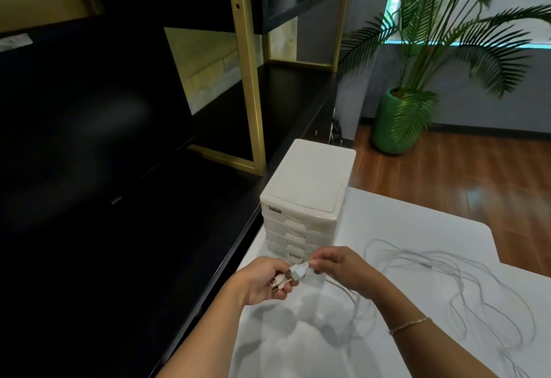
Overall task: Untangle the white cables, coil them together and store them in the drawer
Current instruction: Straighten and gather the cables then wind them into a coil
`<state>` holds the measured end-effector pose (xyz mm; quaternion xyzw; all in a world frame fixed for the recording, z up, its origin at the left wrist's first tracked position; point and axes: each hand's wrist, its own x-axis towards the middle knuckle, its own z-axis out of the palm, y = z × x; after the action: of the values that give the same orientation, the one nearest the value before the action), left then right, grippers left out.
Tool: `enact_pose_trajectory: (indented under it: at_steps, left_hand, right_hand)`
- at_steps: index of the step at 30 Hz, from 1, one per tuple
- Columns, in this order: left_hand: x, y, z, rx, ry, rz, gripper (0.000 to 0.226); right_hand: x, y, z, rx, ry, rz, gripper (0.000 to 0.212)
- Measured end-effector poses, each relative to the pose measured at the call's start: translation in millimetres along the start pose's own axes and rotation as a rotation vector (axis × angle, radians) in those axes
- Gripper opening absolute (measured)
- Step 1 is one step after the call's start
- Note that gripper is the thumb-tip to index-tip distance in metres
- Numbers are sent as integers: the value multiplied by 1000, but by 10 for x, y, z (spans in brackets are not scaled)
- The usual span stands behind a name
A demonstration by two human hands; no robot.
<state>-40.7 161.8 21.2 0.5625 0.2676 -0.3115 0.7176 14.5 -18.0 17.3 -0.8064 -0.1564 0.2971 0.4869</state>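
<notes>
Several white cables [465, 285] lie in loose tangled loops on the white table [387, 222], spreading to the right of my hands. My left hand [265, 282] is shut on a bunch of white plug ends with metal tips. My right hand [343, 267] pinches one more white plug end and holds it against that bunch. The cords run from my hands down and right over the table. A small white drawer unit [307, 195] with several shut drawers stands just behind my hands.
A black desk with a dark monitor [89, 139] fills the left. A gold-framed black shelf [247, 79] rises behind the drawer unit. A green potted palm [399, 121] stands on the wooden floor at the far right.
</notes>
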Motion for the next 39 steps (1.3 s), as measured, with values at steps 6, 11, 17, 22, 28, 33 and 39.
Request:
enact_pose_trajectory:
  at_steps: [6,11,17,22,28,33,39]
  left_hand:
    - [-2,35,37,8,-30,17,25]
    - [-3,8,23,158,-103,55,11]
    - [-33,41,39,245,-78,-13,20]
    - [-35,87,-4,332,-1,12,16]
    - [-47,67,-97,255,121,122,17]
    - [6,-17,-99,-126,213,208,28]
    - [11,-110,19,-231,267,118,32]
  right_hand:
    - [48,1,85,-51,-23,-3,15]
    - [85,-7,161,-102,71,-25,16]
    - [83,-50,201,-104,-95,18,5]
    - [70,-73,188,-204,-235,119,27]
    - [22,-115,248,-329,-189,33,32]
    - [-37,-51,282,-261,-52,11,31]
    - [-38,24,348,-242,149,16,33]
